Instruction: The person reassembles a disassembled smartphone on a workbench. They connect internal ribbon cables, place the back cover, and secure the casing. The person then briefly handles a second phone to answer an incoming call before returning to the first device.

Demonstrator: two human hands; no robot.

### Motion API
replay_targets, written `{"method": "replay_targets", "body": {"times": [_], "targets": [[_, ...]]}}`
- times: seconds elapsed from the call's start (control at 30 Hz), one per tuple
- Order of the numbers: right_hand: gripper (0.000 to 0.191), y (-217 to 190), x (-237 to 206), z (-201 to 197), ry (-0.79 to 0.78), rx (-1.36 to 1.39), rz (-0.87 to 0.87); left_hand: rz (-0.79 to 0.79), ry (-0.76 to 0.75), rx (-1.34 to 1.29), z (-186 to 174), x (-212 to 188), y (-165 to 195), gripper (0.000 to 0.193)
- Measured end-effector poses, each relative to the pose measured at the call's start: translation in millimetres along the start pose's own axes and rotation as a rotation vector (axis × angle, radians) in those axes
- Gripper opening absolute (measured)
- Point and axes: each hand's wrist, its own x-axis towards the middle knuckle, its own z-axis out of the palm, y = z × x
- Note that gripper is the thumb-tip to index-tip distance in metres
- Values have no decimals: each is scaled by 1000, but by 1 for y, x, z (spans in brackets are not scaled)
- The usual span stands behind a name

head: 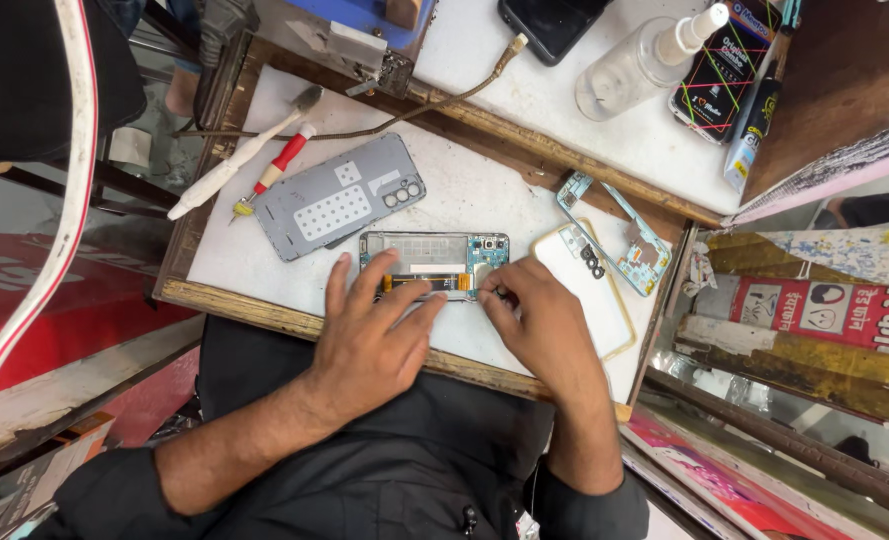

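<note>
An opened phone [434, 256] lies face down on a white work board [264, 265], its circuit board and battery area exposed. My left hand [369, 335] rests flat over its near edge, fingers spread on the phone's lower part. At the phone's right end my right hand [539, 330] pinches with its fingertips; whatever small part they hold is hidden. A grey back cover [339, 195] lies just behind the phone.
A clear phone case [589, 290] and a light blue inner frame [614, 225] lie to the right. A red-handled screwdriver [272, 172] and a white brush [239, 155] sit at the left. A spray bottle [644, 62] and a dark phone [549, 25] stand on the far board.
</note>
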Motion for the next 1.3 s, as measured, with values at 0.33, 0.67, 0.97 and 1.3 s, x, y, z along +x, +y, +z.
{"method": "replay_targets", "body": {"times": [0.33,0.67,0.97,1.3], "targets": [[16,25,-19,29,261,84,-73,55,-142,124,15,1,-4,44],[15,40,-25,19,290,100,-72,103,-214,173,28,22,19,44],[15,37,-23,13,319,160,-69,154,-159,217,34,28,27,35],[11,39,-13,15,289,167,52,167,-102,193,40,29,21,35]]}}
